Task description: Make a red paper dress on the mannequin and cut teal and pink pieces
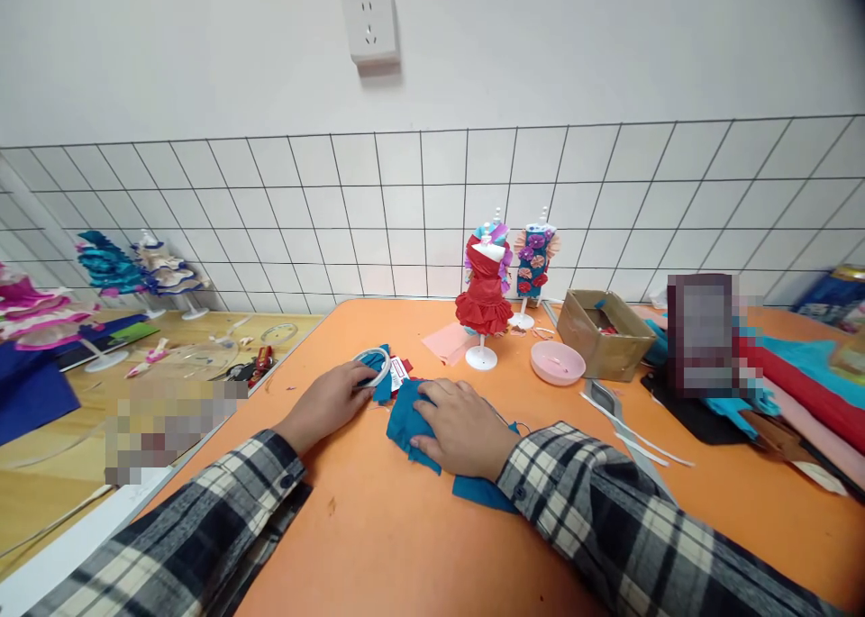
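Note:
My left hand (328, 403) rests on the orange table (378, 527), its fingers closed around a white tape roll (374, 366) that lies against a bit of teal cloth. My right hand (463, 426) lies palm down, fingers together, pressing a folded piece of teal fabric (407, 423) onto the table. More teal fabric (481, 489) pokes out under my right wrist. Both sleeves are black-and-white plaid.
A small mannequin in a red dress (484, 294) and one in a flowered blue dress (533, 264) stand behind my hands. A pink bowl (558, 362), a cardboard box (604, 332), pink paper (450, 341) and fabric sheets (797, 378) lie to the right. More dressed mannequins (112, 266) stand on the wooden table at left.

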Motion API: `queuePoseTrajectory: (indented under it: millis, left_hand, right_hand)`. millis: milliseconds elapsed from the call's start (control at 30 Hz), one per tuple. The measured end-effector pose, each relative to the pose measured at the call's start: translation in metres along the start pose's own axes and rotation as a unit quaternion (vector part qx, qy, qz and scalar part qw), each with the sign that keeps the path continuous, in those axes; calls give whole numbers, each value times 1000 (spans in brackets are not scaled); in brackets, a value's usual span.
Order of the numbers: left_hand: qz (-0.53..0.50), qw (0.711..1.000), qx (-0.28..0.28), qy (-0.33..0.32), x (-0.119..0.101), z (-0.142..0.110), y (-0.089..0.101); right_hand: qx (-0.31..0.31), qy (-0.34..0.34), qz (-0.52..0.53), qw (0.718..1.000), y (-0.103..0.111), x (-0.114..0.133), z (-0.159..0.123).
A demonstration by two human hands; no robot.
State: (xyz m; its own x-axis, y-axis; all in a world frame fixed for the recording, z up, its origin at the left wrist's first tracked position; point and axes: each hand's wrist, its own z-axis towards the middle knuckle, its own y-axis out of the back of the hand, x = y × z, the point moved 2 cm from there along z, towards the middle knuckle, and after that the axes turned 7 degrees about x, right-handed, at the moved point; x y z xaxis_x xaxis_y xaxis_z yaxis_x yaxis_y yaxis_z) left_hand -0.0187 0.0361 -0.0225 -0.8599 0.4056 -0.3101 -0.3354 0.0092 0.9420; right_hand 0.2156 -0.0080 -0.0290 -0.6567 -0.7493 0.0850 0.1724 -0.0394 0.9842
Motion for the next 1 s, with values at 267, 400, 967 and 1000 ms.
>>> queuePoseTrajectory:
  millis: [267,400,967,1000]
  left_hand:
    - [-23,998,-14,-56,-21,-9,-2]
    - [97,988,-2,-116,-40,-14,-5]
    - [176,965,-31,-193,-40,-10,-6]
    - [174,964,-41,-199,-39,-11,-6]
  right_hand:
    - [-12,0,44,999,-10,2,2]
    - [-22,-37,31,999,-12,0,5]
    - [-120,-87,130,980,42,-32,-50]
    - [-124,-100,111,981,42,-34,-61]
